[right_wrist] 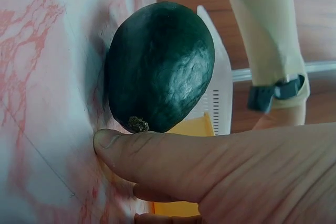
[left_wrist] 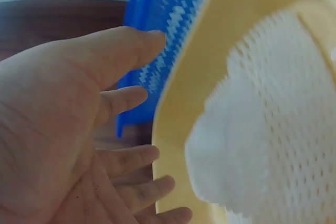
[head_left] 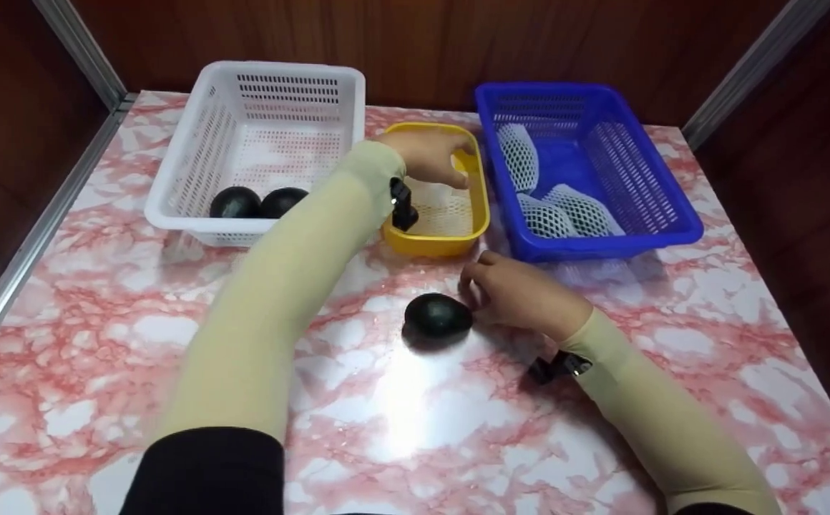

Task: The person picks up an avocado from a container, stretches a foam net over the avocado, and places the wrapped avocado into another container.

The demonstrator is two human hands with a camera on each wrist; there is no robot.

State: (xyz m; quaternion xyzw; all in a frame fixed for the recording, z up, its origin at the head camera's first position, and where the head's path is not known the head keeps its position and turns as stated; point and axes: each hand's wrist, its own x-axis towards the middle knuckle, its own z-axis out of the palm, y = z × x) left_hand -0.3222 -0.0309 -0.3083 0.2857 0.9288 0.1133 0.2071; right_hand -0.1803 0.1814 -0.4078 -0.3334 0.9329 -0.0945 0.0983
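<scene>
A dark green avocado [head_left: 438, 317] lies on its side on the marbled table. Its stem end faces my right hand [head_left: 526, 297], which rests low beside it with loosely bent fingers. In the right wrist view the thumb [right_wrist: 152, 153] lies right at the stem end of the avocado [right_wrist: 163, 66]; whether they touch I cannot tell. My left hand [head_left: 433, 157] is over the yellow basket [head_left: 435, 247], fingers spread and nothing in them. White foam net sleeves [left_wrist: 294, 108] lie inside that basket, close to the left fingertips.
At the back left stands a white basket [head_left: 172, 207] with two dark avocados [head_left: 235, 203] visible; my left forearm partly covers its front corner. The blue basket [head_left: 604, 247] at the back right holds several netted pieces [head_left: 519, 157]. Wooden panels [head_left: 422, 57] close off the back and sides.
</scene>
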